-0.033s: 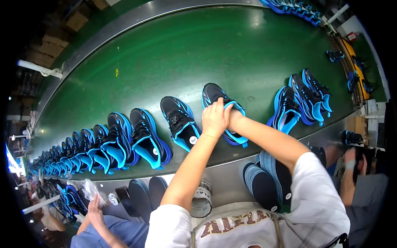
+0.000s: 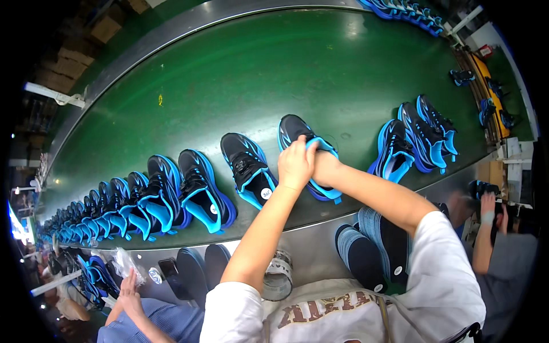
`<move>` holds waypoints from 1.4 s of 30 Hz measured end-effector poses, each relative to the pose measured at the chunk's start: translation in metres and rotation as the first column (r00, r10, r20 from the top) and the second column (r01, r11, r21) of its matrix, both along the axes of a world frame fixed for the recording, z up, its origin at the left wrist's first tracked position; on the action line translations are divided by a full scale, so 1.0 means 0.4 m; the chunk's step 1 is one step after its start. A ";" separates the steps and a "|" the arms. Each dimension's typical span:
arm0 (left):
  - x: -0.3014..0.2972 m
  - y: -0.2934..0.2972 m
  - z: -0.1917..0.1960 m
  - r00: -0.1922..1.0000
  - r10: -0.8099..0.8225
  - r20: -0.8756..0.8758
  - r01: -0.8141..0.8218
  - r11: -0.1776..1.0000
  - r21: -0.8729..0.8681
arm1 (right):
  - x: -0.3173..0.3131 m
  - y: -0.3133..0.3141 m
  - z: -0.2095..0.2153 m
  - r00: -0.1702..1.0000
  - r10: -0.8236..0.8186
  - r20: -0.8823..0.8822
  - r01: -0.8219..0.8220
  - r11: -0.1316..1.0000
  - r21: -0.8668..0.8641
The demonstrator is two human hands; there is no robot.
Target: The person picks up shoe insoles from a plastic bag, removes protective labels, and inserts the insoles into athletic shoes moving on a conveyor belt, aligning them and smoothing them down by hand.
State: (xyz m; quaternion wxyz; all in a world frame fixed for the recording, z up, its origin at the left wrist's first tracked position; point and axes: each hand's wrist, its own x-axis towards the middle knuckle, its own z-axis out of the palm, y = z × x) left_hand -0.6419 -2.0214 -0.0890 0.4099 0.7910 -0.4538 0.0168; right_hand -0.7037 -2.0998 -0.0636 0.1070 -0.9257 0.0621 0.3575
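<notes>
A black sneaker (image 2: 293,127) with bright blue trim rests on the green belt in front of me, its toe pointing away. My left hand (image 2: 296,164) is closed on the sneaker's tongue and collar edge. Down in the shoe opening is my right hand (image 2: 325,168), with its fingers hidden inside. Just left stands a matching sneaker (image 2: 243,157), which has an insole with a round white label (image 2: 266,193) in it. Another sneaker (image 2: 199,177) sits beyond that one, its labelled insole showing too.
A long row of sneakers (image 2: 137,194) runs left; several more (image 2: 394,146) stand right. Along the metal ledge lie insole stacks (image 2: 377,240), dark insoles (image 2: 191,266), a tape roll (image 2: 278,280) and a phone (image 2: 170,268). Co-workers' hands show at left (image 2: 130,294) and right (image 2: 487,214).
The sneakers on the belt have shifted very slightly left. My right forearm has moved a little to the right, with that hand still in the shoe. The right co-worker's hand has risen.
</notes>
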 end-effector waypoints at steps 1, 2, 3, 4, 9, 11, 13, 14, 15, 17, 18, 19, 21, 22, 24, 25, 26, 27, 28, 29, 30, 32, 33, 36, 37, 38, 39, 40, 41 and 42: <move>-0.001 -0.006 -0.013 0.984 0.080 -0.161 -0.073 0.996 0.049 | -0.079 -0.015 -0.016 0.887 0.200 0.417 -0.193 0.979 -0.060; 0.026 0.004 -0.010 0.890 0.084 -0.448 -0.048 0.995 0.090 | -0.071 -0.007 0.047 0.958 0.185 0.221 -0.200 0.979 0.050; 0.059 0.010 0.010 0.716 0.085 -0.693 -0.013 0.994 0.110 | -0.062 0.000 0.130 0.983 0.182 0.013 -0.182 0.972 0.147; 0.067 -0.002 0.017 0.655 0.138 -0.743 -0.033 0.988 0.154 | -0.073 0.008 0.144 0.987 0.146 -0.072 -0.134 0.979 0.151; 0.070 -0.034 0.068 0.973 -0.142 0.180 0.114 0.981 0.154 | -0.126 0.033 0.091 0.997 -0.072 0.014 0.070 0.990 0.126; 0.083 -0.027 0.086 0.917 -0.267 0.296 0.192 0.947 0.259 | -0.144 0.034 0.096 0.951 -0.098 0.294 0.062 0.990 0.130; 0.092 -0.018 0.118 0.864 -0.380 0.330 0.252 0.894 0.369 | -0.215 0.059 0.097 0.685 -0.223 0.694 0.142 0.975 0.174; 0.092 -0.012 0.131 0.842 -0.408 0.352 0.244 0.872 0.425 | -0.242 0.078 0.105 0.558 -0.243 0.793 0.188 0.968 0.165; 0.082 -0.004 0.136 0.839 -0.394 0.376 0.213 0.873 0.439 | -0.274 0.096 0.107 0.582 -0.280 0.764 0.233 0.957 0.173; 0.054 0.014 0.147 0.820 -0.379 0.429 0.160 0.872 0.463 | -0.313 0.132 0.113 0.614 -0.329 0.717 0.293 0.939 0.180; 0.036 0.028 0.153 0.805 -0.365 0.467 0.135 0.880 0.455 | -0.330 0.143 0.113 0.660 -0.280 0.697 0.272 0.954 0.126; 0.020 0.040 0.161 0.773 -0.363 0.520 0.119 0.889 0.443 | -0.350 0.152 0.115 0.704 -0.234 0.670 0.253 0.965 0.072; -0.008 0.064 0.169 0.714 -0.359 0.601 0.123 0.910 0.396 | -0.370 0.160 0.118 0.741 -0.190 0.644 0.233 0.972 0.020; -0.011 0.068 0.171 0.674 -0.347 0.652 0.114 0.921 0.372 | -0.372 0.168 0.120 0.736 -0.195 0.649 0.235 0.972 0.025; 0.000 0.045 0.160 0.622 -0.358 0.697 0.097 0.918 0.385 | -0.360 0.169 0.122 0.693 -0.212 0.689 0.243 0.969 0.054; 0.009 0.027 0.153 0.594 -0.360 0.720 0.089 0.918 0.386 | -0.346 0.163 0.119 0.657 -0.258 0.709 0.265 0.959 0.103; 0.026 0.009 0.140 0.573 -0.414 0.708 0.121 0.897 0.426 | -0.328 0.155 0.111 0.616 -0.299 0.729 0.279 0.948 0.153; 0.037 -0.003 0.121 0.536 -0.511 0.673 0.153 0.842 0.517 | -0.315 0.142 0.109 0.574 -0.340 0.745 0.290 0.935 0.203; 0.049 -0.016 0.105 0.544 -0.553 0.631 0.180 0.811 0.556 | -0.305 0.127 0.116 0.584 -0.372 0.722 0.308 0.924 0.228; 0.057 -0.029 0.103 0.553 -0.596 0.583 0.208 0.776 0.595 | -0.304 0.121 0.120 0.556 -0.378 0.740 0.307 0.921 0.240; 0.066 -0.036 0.106 0.547 -0.630 0.551 0.230 0.746 0.625 | -0.303 0.117 0.122 0.529 -0.382 0.758 0.304 0.919 0.252; 0.063 -0.049 0.117 0.542 -0.695 0.472 0.281 0.679 0.678 | -0.322 0.115 0.116 0.473 -0.364 0.802 0.300 0.923 0.241; 0.064 -0.055 0.126 0.611 -0.694 0.381 0.290 0.644 0.708 | -0.332 0.115 0.121 0.442 -0.418 0.794 0.330 0.899 0.289; 0.077 -0.059 0.164 0.842 -0.539 0.021 0.402 0.652 0.643 | -0.367 0.118 0.144 0.335 -0.542 0.771 0.385 0.825 0.412; 0.091 -0.047 0.170 0.896 -0.409 -0.176 0.438 0.742 0.507 | -0.382 0.116 0.168 0.302 -0.573 0.762 0.388 0.804 0.451; 0.103 -0.040 0.184 0.878 -0.290 -0.381 0.429 0.829 0.358 | -0.409 0.108 0.192 0.296 -0.573 0.764 0.413 0.798 0.439; 0.110 -0.033 0.203 0.795 -0.190 -0.576 0.370 0.905 0.212 | -0.444 0.098 0.211 0.289 -0.575 0.766 0.439 0.790 0.427; 0.079 -0.038 0.272 0.561 -0.202 -0.803 0.286 0.957 -0.041 | -0.494 0.085 0.224 0.288 -0.571 0.769 0.504 0.773 0.386; 0.081 -0.035 0.294 0.498 -0.205 -0.843 0.199 0.973 -0.118 | -0.543 0.080 0.235 0.286 -0.565 0.774 0.555 0.756 0.347; 0.080 -0.043 0.311 0.394 -0.270 -0.879 0.140 0.962 -0.233 | -0.601 0.080 0.240 0.340 -0.533 0.775 0.628 0.742 0.235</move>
